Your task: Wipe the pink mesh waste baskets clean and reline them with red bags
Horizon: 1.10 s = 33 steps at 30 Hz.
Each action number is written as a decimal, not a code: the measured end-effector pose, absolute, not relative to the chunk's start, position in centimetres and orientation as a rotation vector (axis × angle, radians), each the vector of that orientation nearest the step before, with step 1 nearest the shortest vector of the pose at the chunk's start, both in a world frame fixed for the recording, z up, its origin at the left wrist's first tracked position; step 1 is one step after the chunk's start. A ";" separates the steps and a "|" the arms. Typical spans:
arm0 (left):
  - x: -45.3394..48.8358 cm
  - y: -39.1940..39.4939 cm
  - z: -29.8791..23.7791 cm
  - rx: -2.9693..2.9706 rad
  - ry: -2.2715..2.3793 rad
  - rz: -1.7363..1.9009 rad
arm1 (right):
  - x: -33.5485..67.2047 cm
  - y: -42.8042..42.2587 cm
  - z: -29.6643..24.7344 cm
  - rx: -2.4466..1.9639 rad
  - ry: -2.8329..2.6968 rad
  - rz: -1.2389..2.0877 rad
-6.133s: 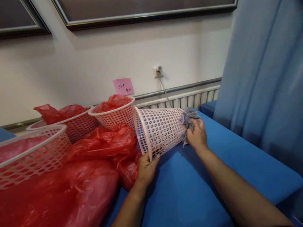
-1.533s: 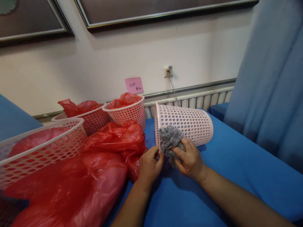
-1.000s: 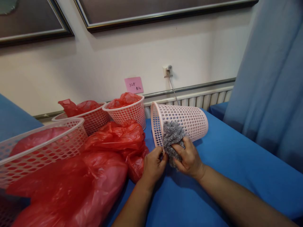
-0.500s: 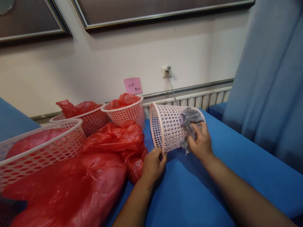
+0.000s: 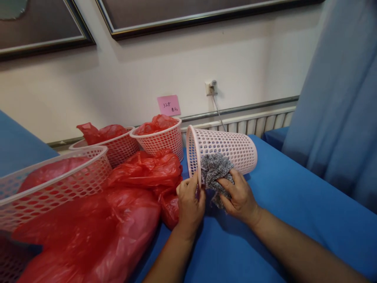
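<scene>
A pink perforated plastic basket (image 5: 232, 149) lies on its side on the blue table (image 5: 294, 220), its open mouth facing left. My left hand (image 5: 190, 204) is closed on the lower part of the basket's rim. My right hand (image 5: 240, 194) grips a bunched grey cloth (image 5: 215, 171) and presses it against the basket's outer wall close to the rim.
Loose red plastic bags (image 5: 118, 212) are heaped left of my hands. Three more pink baskets lined with red bags (image 5: 160, 135) stand at the left and back. A blue curtain (image 5: 338, 98) hangs at the right. A pink note (image 5: 169, 105) and a wall socket (image 5: 211, 87) are on the wall.
My right hand slid the grey cloth back along the basket's side from its base end to the rim end. My left hand kept hold of the rim.
</scene>
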<state>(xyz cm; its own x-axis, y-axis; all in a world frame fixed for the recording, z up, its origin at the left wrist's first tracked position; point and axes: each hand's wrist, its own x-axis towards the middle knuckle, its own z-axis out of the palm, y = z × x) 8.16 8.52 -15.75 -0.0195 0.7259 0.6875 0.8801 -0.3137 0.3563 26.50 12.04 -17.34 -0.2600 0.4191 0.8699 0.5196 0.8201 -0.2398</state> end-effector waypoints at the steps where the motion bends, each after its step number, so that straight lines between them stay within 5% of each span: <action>1: 8.2 8.5 -15.8 -2.036 -1.724 -1.230 | 26.7 12.3 -17.4 -0.724 -1.873 -0.133; 10: 8.3 8.8 -16.3 -2.077 -1.833 -1.259 | 33.0 20.6 -19.1 -1.352 -1.301 -0.045; 20: 7.5 9.6 -17.4 -2.114 -1.906 -1.275 | 24.8 11.6 -18.2 -0.678 -2.008 -0.237; 29: 7.8 9.7 -17.4 -2.112 -1.979 -1.234 | 33.3 21.0 -19.0 -1.361 -1.239 -0.050; 33: 7.8 9.6 -17.6 -2.112 -2.002 -1.248 | 32.9 20.7 -19.1 -1.288 -1.266 -0.031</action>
<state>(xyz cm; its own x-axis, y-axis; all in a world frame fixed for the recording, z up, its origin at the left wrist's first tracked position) 7.82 9.61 -17.58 -0.1098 0.8532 0.5099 0.8335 -0.2004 0.5149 32.93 20.66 -19.08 0.3938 0.5997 0.6967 0.6327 0.3730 -0.6787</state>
